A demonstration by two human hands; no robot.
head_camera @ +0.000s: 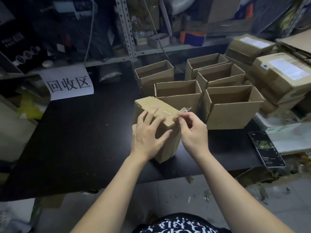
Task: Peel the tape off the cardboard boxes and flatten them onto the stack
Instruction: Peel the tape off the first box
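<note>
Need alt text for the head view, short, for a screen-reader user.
The person's left hand presses spread fingers on a small brown cardboard box while the right hand pinches a clear tape strip partly lifted off its top. Behind it on the black table stand several open brown cardboard boxes; a black smartphone lies to the right.

A smartphone (266, 148) lies face up, its screen lit, at the right end of a black table (75, 140). A white paper sign (69, 83) reading 回收区 hangs at the table's far left. Behind it stands cluttered slotted metal shelving (127, 31), with an orange-and-blue object (193, 37) on one shelf. Scraps litter the pale tiled floor (168, 195) below.
</note>
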